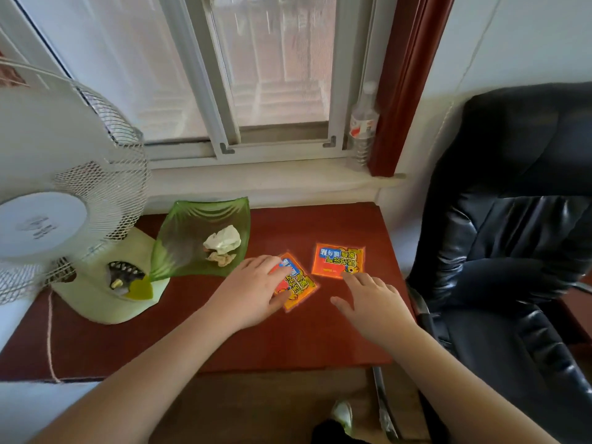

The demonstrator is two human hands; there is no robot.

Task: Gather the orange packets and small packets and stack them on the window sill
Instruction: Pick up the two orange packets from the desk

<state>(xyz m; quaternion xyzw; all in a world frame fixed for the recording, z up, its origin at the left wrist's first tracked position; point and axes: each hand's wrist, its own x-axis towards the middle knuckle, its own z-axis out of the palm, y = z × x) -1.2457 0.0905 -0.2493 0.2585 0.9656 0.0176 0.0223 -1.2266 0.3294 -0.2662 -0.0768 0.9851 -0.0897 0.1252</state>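
Note:
Two orange packets lie flat on the dark red table (288, 334). My left hand (253, 290) rests on the left orange packet (299, 288), fingers spread over its upper left part and thumb at its lower edge. The right orange packet (338, 260) lies a little further back. My right hand (373, 307) is spread open, its index fingertip touching that packet's near edge. The pale window sill (272, 181) runs behind the table, below the window frame. I see no other small packets.
A green glass dish (179, 251) holding crumpled paper sits left of the packets. A white desk fan (64, 203) stands at the far left on a pale green base. A clear plastic bottle (362, 123) stands on the sill's right end. A black leather chair (512, 235) is on the right.

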